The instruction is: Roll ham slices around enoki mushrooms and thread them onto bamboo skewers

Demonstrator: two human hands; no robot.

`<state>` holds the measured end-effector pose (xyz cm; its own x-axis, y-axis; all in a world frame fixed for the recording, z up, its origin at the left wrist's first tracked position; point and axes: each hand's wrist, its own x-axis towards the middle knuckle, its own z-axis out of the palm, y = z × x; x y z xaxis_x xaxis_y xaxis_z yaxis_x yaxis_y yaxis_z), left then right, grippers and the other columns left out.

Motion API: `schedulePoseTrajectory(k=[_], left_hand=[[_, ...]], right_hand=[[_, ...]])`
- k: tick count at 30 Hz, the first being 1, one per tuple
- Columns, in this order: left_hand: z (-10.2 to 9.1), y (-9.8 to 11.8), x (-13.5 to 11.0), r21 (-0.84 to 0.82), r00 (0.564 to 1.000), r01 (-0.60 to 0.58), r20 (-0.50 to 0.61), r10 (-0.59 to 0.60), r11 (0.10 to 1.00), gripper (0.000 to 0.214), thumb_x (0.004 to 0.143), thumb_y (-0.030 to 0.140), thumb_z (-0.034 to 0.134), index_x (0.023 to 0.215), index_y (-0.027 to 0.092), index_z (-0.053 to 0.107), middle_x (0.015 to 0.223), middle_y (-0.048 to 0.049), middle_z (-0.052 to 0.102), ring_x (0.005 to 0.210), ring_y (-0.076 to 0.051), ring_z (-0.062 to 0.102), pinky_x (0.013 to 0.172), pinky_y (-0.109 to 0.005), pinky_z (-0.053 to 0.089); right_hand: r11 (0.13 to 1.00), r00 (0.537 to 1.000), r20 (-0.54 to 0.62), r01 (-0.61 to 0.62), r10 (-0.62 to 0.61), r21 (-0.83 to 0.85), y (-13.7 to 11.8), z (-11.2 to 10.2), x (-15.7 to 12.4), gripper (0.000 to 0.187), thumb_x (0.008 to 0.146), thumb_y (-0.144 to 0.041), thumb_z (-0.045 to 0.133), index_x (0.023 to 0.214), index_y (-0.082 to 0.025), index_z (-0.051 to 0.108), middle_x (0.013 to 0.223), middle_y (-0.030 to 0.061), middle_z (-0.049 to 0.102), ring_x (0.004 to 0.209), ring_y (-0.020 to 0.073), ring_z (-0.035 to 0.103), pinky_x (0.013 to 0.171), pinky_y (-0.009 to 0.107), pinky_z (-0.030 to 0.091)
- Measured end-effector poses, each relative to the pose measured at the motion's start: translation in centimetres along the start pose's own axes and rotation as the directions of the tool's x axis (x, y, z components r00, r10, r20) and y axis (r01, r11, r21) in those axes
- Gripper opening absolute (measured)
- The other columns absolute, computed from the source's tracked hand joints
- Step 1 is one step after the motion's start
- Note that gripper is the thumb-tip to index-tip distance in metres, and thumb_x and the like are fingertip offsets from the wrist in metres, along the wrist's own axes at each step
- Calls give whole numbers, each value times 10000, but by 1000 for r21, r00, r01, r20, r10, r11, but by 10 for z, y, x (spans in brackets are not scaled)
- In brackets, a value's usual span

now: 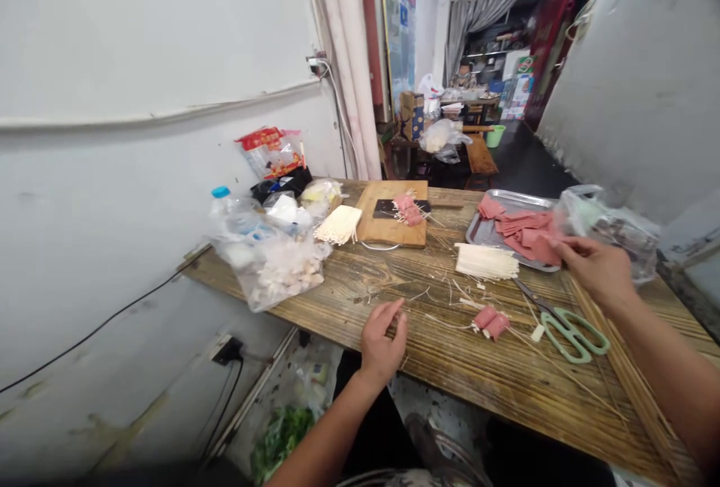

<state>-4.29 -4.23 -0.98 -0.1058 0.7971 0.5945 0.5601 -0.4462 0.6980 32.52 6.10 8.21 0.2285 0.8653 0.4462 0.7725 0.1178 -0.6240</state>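
My right hand point(599, 269) is at the right end of a metal tray point(475, 230), its thumb and fingertips closed on the edge of a thin pink meat slice point(552, 248). More pink slices point(520, 226) lie piled on the tray. My left hand point(385, 341) rests over the table's near edge, empty, thumb and fingers apart. To its right lie two pink rolls point(491, 322) of meat around enoki, with thin skewers point(568, 374) reaching from them. A bundle of enoki mushrooms point(487, 261) sits before the tray. Green-handled scissors point(571, 329) lie below my right hand.
A cutting board point(388, 230) bears a knife point(385, 208) with skewered rolls on its blade. More enoki point(338, 225) lies left of it. Plastic bags of food point(281, 269) crowd the left end. Long skewers point(619, 359) line the right side. A person point(464, 76) sits far back.
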Motion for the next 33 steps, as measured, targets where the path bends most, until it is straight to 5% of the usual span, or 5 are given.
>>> schedulePoseTrajectory(k=[9, 14, 22, 28, 33], left_hand=[[-3, -9, 2, -129, 957, 232, -145, -250, 964, 288, 872, 174, 519, 1112, 186, 677, 979, -78, 676, 881, -164, 640, 831, -298, 531], [-1, -16, 1, -213, 938, 276, -154, -311, 937, 288, 878, 188, 516, 1117, 181, 676, 1012, -88, 665, 898, -167, 640, 827, -300, 533], [-4, -15, 1, -189, 941, 257, -174, -290, 948, 284, 900, 205, 505, 1136, 181, 661, 1089, -96, 655, 970, -175, 633, 892, -333, 526], [-2, -16, 1, -157, 952, 226, -173, -253, 961, 281, 900, 185, 497, 1129, 176, 660, 1089, -99, 658, 1001, -179, 628, 907, -335, 520], [-3, -13, 2, -115, 960, 208, -165, -225, 971, 271, 902, 183, 495, 1109, 179, 671, 1057, -90, 675, 978, -179, 638, 885, -327, 528]], right_hand=[[980, 872, 452, 145, -190, 133, -128, 65, -49, 244, 769, -397, 556, 740, -220, 720, 747, 7, 730, 672, 174, 639, 629, 281, 456], [911, 817, 423, 409, -392, 54, -162, 106, -68, 248, 873, -312, 489, 819, -209, 707, 799, 26, 719, 728, 167, 627, 652, 273, 445], [643, 488, 614, 765, -621, 42, -170, 113, -137, 346, 970, -278, 347, 804, -277, 651, 812, 26, 672, 790, 182, 578, 719, 301, 441], [726, 787, 416, 599, -455, -337, -100, 100, -71, 329, 946, -302, 409, 743, -186, 640, 739, 67, 612, 766, 200, 529, 668, 307, 358], [582, 725, 478, 686, -496, -437, -65, 106, -45, 236, 897, -286, 509, 738, -153, 621, 784, 88, 606, 798, 215, 492, 699, 313, 324]])
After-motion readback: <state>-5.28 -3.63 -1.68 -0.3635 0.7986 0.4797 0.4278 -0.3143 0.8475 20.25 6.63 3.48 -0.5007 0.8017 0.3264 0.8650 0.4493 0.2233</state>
